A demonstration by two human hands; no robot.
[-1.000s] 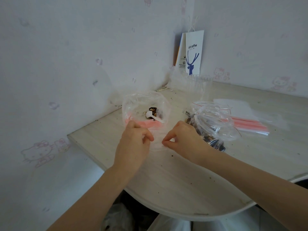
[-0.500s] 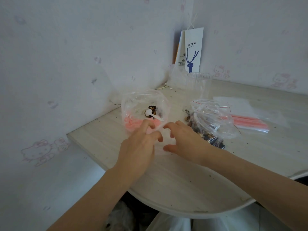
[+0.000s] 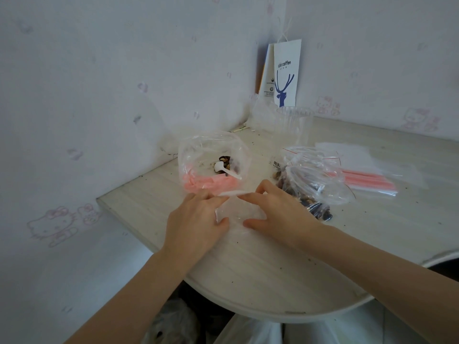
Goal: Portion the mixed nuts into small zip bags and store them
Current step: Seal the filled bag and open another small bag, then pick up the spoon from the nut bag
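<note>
Left hand (image 3: pixel 196 225) and right hand (image 3: pixel 279 214) both pinching small clear plastic zip bag (image 3: pixel 242 213) at top edge. Bag looking light, floppy, slippery; probably easiest gripping by stiffer zip strip.

Two walls met in a corner behind the table: the left wall (image 3: pixel 99 108) and the right wall (image 3: pixel 385 58). Both were papered in pale lilac-grey with faint pink cartoon cats (image 3: pixel 54 224) and small bows. The paper looked scuffed and stained where it reached the table's far-left edge. The table (image 3: pixel 273 274) had a pale wood-grain top, straight along its left edge and curved along its near edge, speckled with dark crumbs. A white paper bag (image 3: pixel 286 73) printed with a blue deer stood upright in the far corner. The light was soft and even, with no hard shadows. Below the near edge lay a dark gap holding crumpled plastic (image 3: pixel 171 324).
</note>
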